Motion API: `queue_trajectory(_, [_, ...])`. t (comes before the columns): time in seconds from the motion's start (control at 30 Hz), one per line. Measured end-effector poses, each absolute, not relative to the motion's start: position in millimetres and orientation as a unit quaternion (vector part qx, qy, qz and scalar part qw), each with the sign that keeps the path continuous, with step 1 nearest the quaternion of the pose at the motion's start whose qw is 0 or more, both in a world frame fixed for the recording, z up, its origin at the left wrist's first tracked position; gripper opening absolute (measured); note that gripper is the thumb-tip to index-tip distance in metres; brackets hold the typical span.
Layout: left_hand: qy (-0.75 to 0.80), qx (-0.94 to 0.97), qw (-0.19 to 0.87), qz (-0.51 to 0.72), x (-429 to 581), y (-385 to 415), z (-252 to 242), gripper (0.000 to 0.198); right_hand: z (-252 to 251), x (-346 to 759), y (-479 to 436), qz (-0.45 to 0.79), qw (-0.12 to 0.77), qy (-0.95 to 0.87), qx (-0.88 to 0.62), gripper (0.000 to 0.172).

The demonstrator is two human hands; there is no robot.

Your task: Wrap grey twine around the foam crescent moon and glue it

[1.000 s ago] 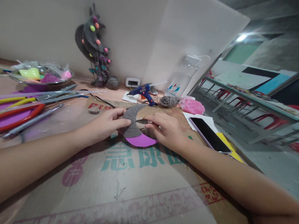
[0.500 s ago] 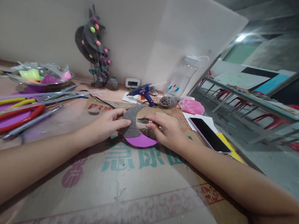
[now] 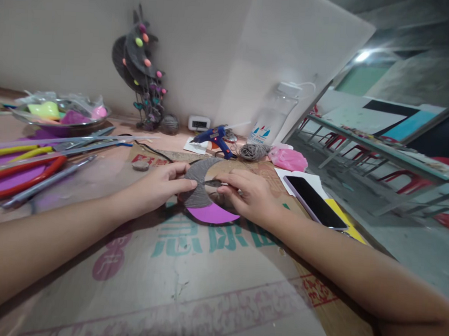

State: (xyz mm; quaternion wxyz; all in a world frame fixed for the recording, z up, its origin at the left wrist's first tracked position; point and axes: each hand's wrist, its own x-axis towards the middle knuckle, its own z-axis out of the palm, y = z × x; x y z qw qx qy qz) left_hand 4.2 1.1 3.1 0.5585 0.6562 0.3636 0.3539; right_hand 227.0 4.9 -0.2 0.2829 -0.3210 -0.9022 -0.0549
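Observation:
Between the thumb and fingers of my left hand [image 3: 173, 180] is the left edge of a crescent [image 3: 199, 179]. Its upper and left part is wound closely with grey yarn, and its lower end is bare purple [image 3: 214, 214]. Inside the curve, my right hand [image 3: 246, 189] pinches a small dark, pointed grey piece [image 3: 211, 183]. The pointed end reaches left to the inner edge of the yarn winding. I cannot make out what this piece is; fingers hide part of it.
A blue glue gun [image 3: 214, 136], a ball of grey yarn [image 3: 254, 152] and a water bottle [image 3: 274, 113] stand behind. To the right lies a phone [image 3: 315, 203]. Scissors with red handles [image 3: 28, 178] and a bowl [image 3: 59, 124] are at left. Printed cardboard [image 3: 146, 294] covers the table.
The pointed grey piece has moved slightly left, and its tip now meets the crescent's inner edge. The purple end has shifted a little down and right. My left hand stays nearly still.

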Motion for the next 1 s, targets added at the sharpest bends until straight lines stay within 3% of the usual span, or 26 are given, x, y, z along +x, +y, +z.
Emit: queue_trajectory(1.0, [0.392,0.661,0.528,0.361,5.6,2.3,1.1,0.016,1.8,225.8,3.7,-0.068,0.276,-0.9,-0.33,0.027])
